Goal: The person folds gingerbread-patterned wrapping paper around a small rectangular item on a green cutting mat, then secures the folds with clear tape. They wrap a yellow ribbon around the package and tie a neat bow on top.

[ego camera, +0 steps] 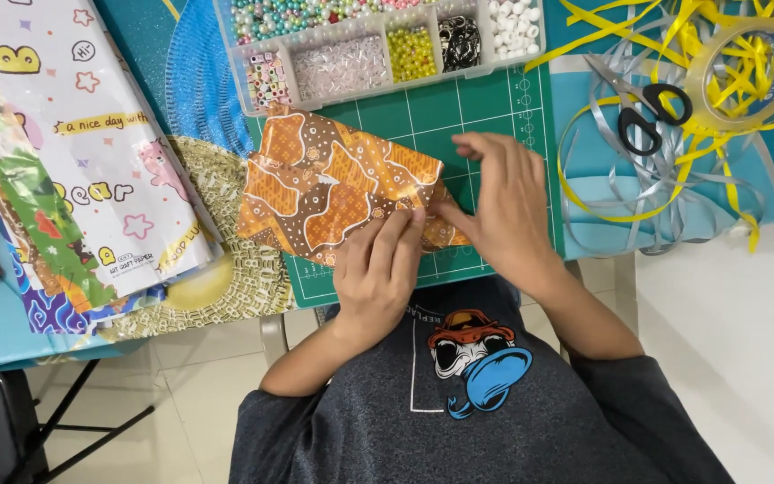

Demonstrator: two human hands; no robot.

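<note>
Batik-patterned orange paper (pixel 333 184) lies on the green cutting mat (pixel 485 108), below the bead box (pixel 378 45), long axis leftward from both hands. Left hand (pixel 378 269) and right hand (pixel 503 211) pinch its right corner; grip closed on paper.

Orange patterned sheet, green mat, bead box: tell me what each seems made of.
Orange patterned sheet: likely glossy wrapping paper; it creases sharply and shines under both hands.
Green mat: probably matte rubbery vinyl, flat with a printed white grid.
Bead box: clear hard plastic; beads show through its compartment walls.
</note>
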